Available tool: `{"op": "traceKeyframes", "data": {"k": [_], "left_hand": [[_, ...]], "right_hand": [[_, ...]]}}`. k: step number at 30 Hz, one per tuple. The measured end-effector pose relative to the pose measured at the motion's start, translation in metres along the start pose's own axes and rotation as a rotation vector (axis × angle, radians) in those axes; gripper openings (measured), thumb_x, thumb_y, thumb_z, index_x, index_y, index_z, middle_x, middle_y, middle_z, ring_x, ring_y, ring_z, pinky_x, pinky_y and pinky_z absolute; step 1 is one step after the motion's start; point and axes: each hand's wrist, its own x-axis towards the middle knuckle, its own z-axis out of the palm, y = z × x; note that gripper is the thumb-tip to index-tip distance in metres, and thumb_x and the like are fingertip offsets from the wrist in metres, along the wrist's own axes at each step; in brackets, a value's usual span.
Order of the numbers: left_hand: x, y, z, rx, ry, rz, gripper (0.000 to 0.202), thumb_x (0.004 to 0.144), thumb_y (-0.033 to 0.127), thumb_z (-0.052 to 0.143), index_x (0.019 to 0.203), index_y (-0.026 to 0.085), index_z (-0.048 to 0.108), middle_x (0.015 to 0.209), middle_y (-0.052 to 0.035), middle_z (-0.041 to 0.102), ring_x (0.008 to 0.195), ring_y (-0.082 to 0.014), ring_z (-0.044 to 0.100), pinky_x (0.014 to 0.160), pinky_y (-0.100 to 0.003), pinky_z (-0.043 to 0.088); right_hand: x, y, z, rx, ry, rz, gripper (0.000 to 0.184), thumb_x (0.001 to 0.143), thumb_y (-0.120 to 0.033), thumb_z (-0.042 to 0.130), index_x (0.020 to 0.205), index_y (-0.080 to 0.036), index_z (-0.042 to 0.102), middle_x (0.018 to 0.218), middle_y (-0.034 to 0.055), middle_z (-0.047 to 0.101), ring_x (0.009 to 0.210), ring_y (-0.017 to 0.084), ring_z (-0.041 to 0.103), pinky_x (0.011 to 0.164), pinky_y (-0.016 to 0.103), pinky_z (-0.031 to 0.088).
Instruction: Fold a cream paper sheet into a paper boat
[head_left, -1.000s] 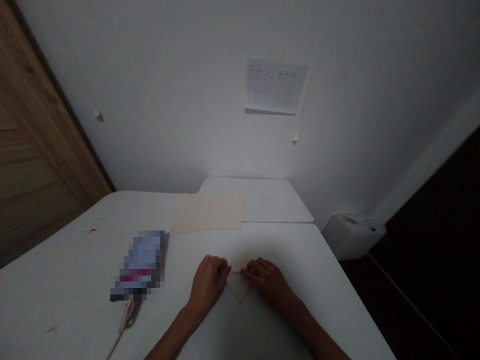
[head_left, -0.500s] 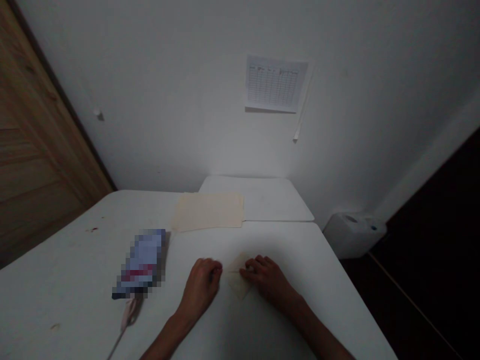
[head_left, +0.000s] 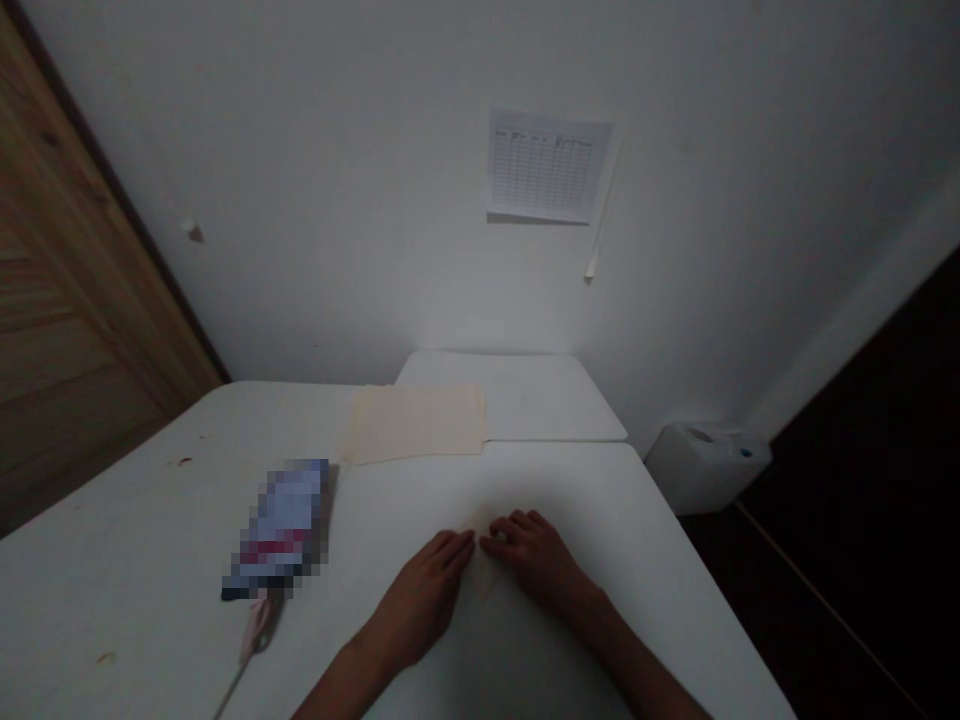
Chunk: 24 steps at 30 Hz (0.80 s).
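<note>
A small folded piece of cream paper (head_left: 486, 562) lies on the white table (head_left: 570, 500), its point toward me. My left hand (head_left: 421, 600) lies flat with the fingers extended, their tips at the paper's left edge. My right hand (head_left: 534, 558) sits on the paper's right side, fingers curled over it and hiding its upper part. To the left of my hands lies a pixelated blue and red packet (head_left: 281, 528), with a pale pink item (head_left: 257, 628) at its near end.
A stack of cream paper sheets (head_left: 412, 424) lies at the table's far edge, beside a white board (head_left: 540, 395). A white plastic canister (head_left: 705, 467) stands beyond the right edge. A wooden door (head_left: 75, 250) is at left, and a printed chart (head_left: 546, 165) hangs on the wall.
My left hand has moved right and flattened out, its fingertips now reaching the paper. My right hand has barely moved, and the folded paper is more covered.
</note>
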Motion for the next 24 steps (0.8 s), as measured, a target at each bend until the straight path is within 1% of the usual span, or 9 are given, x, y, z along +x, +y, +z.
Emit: {"op": "traceKeyframes", "data": {"k": [3,6,11,14,18,21,24], "left_hand": [[0.002,0.003,-0.003,0.009,-0.010,-0.014,0.054,0.079,0.001,0.045,0.129,0.019,0.052,0.134,-0.0087,0.054,0.116,-0.0252,0.051,0.100,-0.045,0.047],[0.003,0.004,-0.002,0.031,-0.008,-0.028,0.050,0.078,0.001,0.045,0.124,0.018,0.055,0.132,-0.0092,0.055,0.115,-0.0256,0.051,0.100,-0.045,0.047],[0.010,0.006,0.000,0.038,0.015,-0.028,0.044,0.080,0.004,0.047,0.120,0.019,0.056,0.122,-0.0093,0.060,0.110,-0.0256,0.054,0.098,-0.046,0.046],[0.016,0.008,-0.001,0.035,0.018,-0.020,0.041,0.085,0.009,0.047,0.124,0.020,0.053,0.115,-0.0093,0.061,0.106,-0.0247,0.055,0.096,-0.045,0.046],[0.023,0.008,0.001,0.079,0.023,-0.034,0.033,0.093,0.019,0.043,0.125,0.021,0.053,0.113,-0.0098,0.059,0.104,-0.0247,0.054,0.092,-0.043,0.047],[0.026,0.009,0.003,0.116,0.015,-0.045,0.032,0.093,0.024,0.045,0.124,0.020,0.053,0.115,-0.0109,0.057,0.104,-0.0262,0.053,0.091,-0.044,0.046],[0.028,0.009,0.003,0.135,-0.009,-0.044,0.033,0.092,0.025,0.046,0.124,0.019,0.052,0.115,-0.0113,0.056,0.104,-0.0271,0.052,0.090,-0.045,0.044]], "right_hand": [[0.000,-0.001,-0.001,0.007,-0.001,0.008,0.027,0.093,-0.018,0.052,0.116,-0.028,0.061,0.115,0.0044,0.062,0.099,0.020,0.052,0.087,0.034,0.037],[-0.001,-0.002,-0.003,0.011,0.000,0.028,0.028,0.091,-0.016,0.052,0.115,-0.028,0.061,0.115,0.0038,0.062,0.099,0.020,0.052,0.088,0.035,0.037],[-0.005,-0.004,-0.006,0.014,0.007,0.090,0.030,0.090,-0.013,0.052,0.112,-0.030,0.063,0.118,0.0028,0.060,0.104,0.020,0.050,0.090,0.035,0.036],[-0.009,-0.004,-0.008,0.018,0.011,0.138,0.032,0.089,-0.014,0.053,0.113,-0.033,0.064,0.117,0.0034,0.059,0.105,0.020,0.050,0.090,0.035,0.036],[-0.015,-0.003,-0.010,0.063,0.053,0.197,0.035,0.088,-0.013,0.054,0.114,-0.034,0.064,0.112,0.0045,0.058,0.103,0.020,0.049,0.091,0.035,0.035],[-0.022,-0.002,-0.012,0.082,0.067,0.230,0.037,0.087,-0.010,0.054,0.114,-0.033,0.065,0.109,0.0050,0.058,0.101,0.021,0.049,0.090,0.034,0.036],[-0.028,0.000,-0.015,0.086,0.057,0.269,0.040,0.085,-0.008,0.053,0.114,-0.033,0.064,0.106,0.0047,0.058,0.098,0.020,0.049,0.087,0.033,0.036]]}}
